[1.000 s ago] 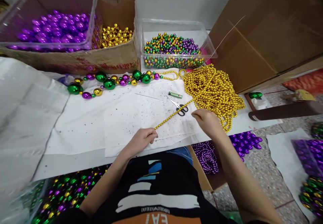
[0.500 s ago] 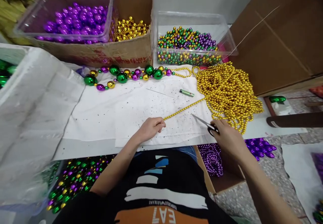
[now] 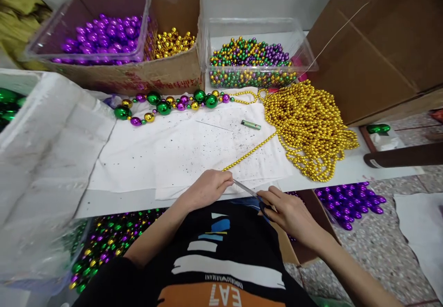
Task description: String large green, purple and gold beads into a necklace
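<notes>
- Left hand (image 3: 210, 188): mine; fingers pinched around the near end of a thin strand of shiny gold round beads (image 3: 249, 151); the tip itself is hidden in my grip.
- Right hand (image 3: 289, 211): mine; grasping small scissors with slim silver blades and black handles (image 3: 245, 187); blade tips meet my left fingertips; whether the blades are parted, I cannot tell.
- Strand, position: slants taut over the white cloth (image 3: 134, 148), up to the large heap of gold bead strings (image 3: 308, 127) on my right.
- Handling, my judgement: keep the pinch firm and the strand taut, set the tips between beads, clear of skin, and work the blades in small bites.
- Beyond, on the cloth: green cylindrical lighter (image 3: 251, 124); thin metal needle (image 3: 213, 126); farther back, a necklace of large green, purple and gold beads (image 3: 164, 108).
- Change, against half a second ago: the scissors, then near the heap and apart from my left hand, now reach it; lighter and needle lie unmoved.
</notes>
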Available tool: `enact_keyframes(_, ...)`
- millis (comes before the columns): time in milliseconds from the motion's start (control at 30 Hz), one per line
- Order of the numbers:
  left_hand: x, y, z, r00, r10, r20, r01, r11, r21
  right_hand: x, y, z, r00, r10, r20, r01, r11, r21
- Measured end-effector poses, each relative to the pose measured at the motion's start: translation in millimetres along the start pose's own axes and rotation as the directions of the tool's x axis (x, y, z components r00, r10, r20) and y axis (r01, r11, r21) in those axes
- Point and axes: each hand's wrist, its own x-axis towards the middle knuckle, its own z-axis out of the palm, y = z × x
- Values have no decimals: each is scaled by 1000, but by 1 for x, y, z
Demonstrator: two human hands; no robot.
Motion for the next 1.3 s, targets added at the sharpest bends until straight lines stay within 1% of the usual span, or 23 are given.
enact_keyframes(67, -4, -3, -2, 1000, -17, -6, 17, 999, -27, -8, 6, 2, 1000, -7, 20, 6, 999, 38)
enact_keyframes(133, -7, -9, -5, 997, -79, -24, 77, 993, -86, -20, 16, 2, 1000, 21, 17, -22, 998, 61)
enact_keyframes(200, -9, -17, -9, 986, -154, -60, 139, 970, -202, -29, 27, 1, 996, 82, -28, -80, 995, 55)
enact_keyframes(267, -8, -28, -12, 972, -206, -115, 151, 916, -371, -27, 38, 0, 985, 138, -100, -137, 990, 22)
enact_keyframes(367, -6, -43, -12, 948, -271, -166, 117, 783, -611, -4, 52, -2, 965, 169, -203, -190, 977, -93)
enact_keyframes(467, -5, -55, -9, 920, -359, -156, 127, 651, -749, 31, 62, -6, 964, 138, -228, -200, 939, -278)
enact_keyframes(567, -6, -64, -7, 904, -402, -147, 117, 563, -818, 55, 69, -10, 970, 137, -199, -214, 870, -445)
enact_keyframes(633, -6, -69, -9, 902, -409, -141, 112, 535, -837, 59, 74, -12, 973, 176, -147, -226, 844, -487)
enact_keyframes(667, -7, -71, -10, 904, -408, -132, 117, 531, -840, 58, 78, -13, 973, 203, -108, -230, 845, -483)
enact_keyframes(767, -5, -74, -15, 908, -406, -100, 153, 544, -825, 55, 88, -29, 963, 269, 20, -243, 896, -372)
enact_keyframes(833, -3, -73, -17, 909, -408, -85, 182, 573, -799, 61, 91, -52, 959, 283, 30, -269, 936, -227)
enact_keyframes(867, -1, -72, -18, 910, -406, -81, 193, 590, -784, 69, 91, -65, 960, 281, -3, -279, 950, -139)
enact_keyframes(900, 2, -70, -17, 912, -402, -76, 203, 606, -769, 80, 90, -78, 964, 259, -60, -262, 964, -41)
enact_keyframes(933, 4, -68, -16, 915, -398, -68, 211, 617, -758, 95, 87, -89, 967, 222, -124, -218, 975, 46)
enact_keyframes(967, 7, -67, -14, 917, -393, -62, 217, 625, -750, 113, 83, -97, 966, 187, -181, -169, 980, 109)
enact_keyframes(1033, 11, -63, -10, 920, -389, -48, 229, 634, -739, 154, 72, -103, 968, 106, -229, -72, 986, 151)
enact_keyframes(1100, 13, -60, -6, 921, -388, -37, 239, 637, -733, 193, 60, -94, 983, 13, -181, 4, 995, 97)
enact_keyframes(1167, 14, -56, -4, 915, -401, -39, 244, 630, -737, 223, 50, -75, 994, -59, -92, 56, 998, -30)
enact_keyframes(1233, 12, -54, -5, 904, -423, -52, 240, 607, -758, 241, 44, -56, 995, -100, -25, 94, 978, -184)
enact_keyframes(1300, 9, -55, -7, 894, -441, -75, 217, 575, -788, 248, 43, -41, 995, -96, -14, 88, 954, -287)
